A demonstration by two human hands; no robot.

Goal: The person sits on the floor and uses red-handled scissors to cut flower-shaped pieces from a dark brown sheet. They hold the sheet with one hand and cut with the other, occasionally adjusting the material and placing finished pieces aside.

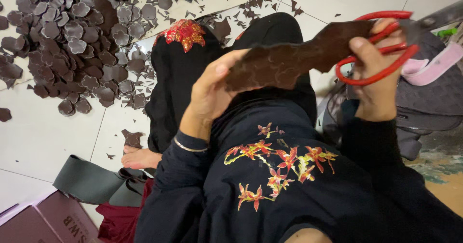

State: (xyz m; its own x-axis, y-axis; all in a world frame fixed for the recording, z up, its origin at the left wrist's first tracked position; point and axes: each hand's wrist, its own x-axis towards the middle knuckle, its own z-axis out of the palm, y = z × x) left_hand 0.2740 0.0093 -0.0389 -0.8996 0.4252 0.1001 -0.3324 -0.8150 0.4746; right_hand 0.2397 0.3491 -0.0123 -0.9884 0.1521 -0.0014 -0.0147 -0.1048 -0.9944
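My left hand (212, 91) grips the near end of a dark brown strip of sheet material (289, 59) embossed with flower shapes, held up over my lap. My right hand (378, 74) has its fingers through the handles of large red scissors (381, 47), whose blades point right and up, partly out of view. The strip's far end reaches the scissors by my right thumb. I sit on the floor in black clothing with red and yellow floral embroidery (277, 163).
A big heap of several dark brown cut-out flower pieces (72, 35) lies on the white tiled floor (43, 132) at upper left, with small scraps scattered around. A grey rolled sheet (89, 180), a maroon box (53, 221), my bare foot (140, 158) and a grey quilted bag (429, 98) surround me.
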